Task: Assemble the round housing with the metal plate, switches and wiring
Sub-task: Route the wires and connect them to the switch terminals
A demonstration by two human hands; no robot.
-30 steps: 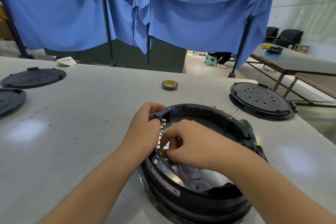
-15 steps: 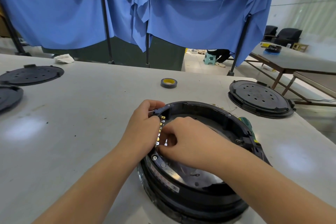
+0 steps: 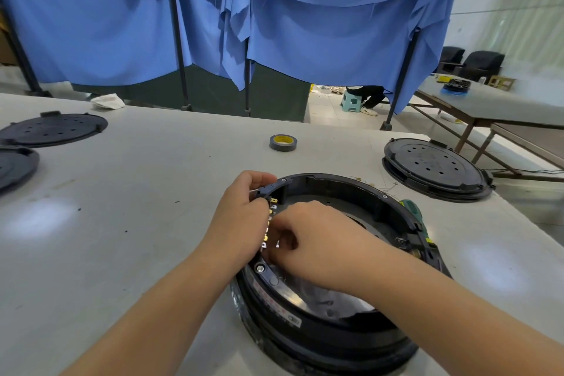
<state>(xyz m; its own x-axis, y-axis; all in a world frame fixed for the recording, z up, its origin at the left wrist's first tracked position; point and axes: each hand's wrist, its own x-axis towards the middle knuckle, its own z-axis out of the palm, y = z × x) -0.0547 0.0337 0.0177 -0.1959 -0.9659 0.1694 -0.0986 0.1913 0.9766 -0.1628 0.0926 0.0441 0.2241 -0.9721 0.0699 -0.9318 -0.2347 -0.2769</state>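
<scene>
In the head view the round housing point(image 3: 320, 330) lies on the surface point(image 3: 137, 223) close to the person; the left hand point(image 3: 241, 220) grips its left rim beside a row of small metal terminals point(image 3: 270, 223). The right hand point(image 3: 314, 241) reaches inside with curled fingers, but what it pinches is hidden. I judge the wiring step is in hand, and the next move needs a small, exact push onto one terminal.

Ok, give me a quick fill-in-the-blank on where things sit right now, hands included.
1. The roll of tape has a ____ core.
2. The left hand grips the round housing at its ____ rim.
3. The right hand reaches ____ the housing, beside the row of terminals.
4. The green-handled tool lies on the housing's ____ side.

Missing words: yellow; left; inside; right
</scene>
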